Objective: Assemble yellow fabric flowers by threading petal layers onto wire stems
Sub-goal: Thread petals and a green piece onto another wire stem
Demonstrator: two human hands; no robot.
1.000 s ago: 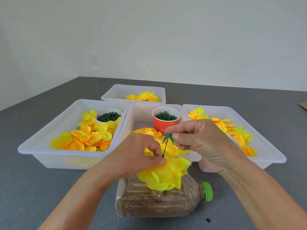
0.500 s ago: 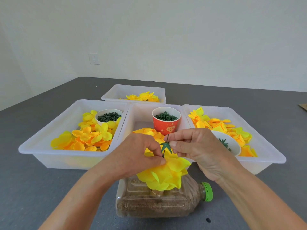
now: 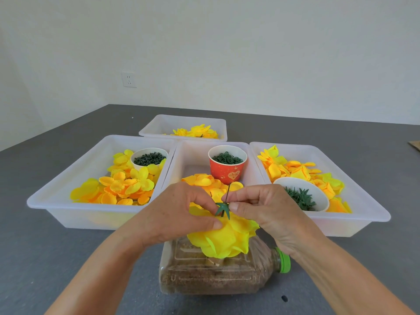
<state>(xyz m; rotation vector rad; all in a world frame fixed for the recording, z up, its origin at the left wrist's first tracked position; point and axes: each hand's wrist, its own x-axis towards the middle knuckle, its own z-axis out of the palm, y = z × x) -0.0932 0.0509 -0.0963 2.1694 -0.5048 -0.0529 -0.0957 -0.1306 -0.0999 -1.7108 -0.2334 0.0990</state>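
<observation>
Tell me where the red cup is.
In the head view, the red cup stands at the back of the middle white bin, just beyond the two hands.

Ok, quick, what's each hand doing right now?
Left hand: grips the yellow flower.
Right hand: pinches the green calyx on the wire stem.

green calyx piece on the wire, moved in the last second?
Yes. The green calyx has slid down the wire stem toward the yellow flower, judged against the red cup behind.
</observation>
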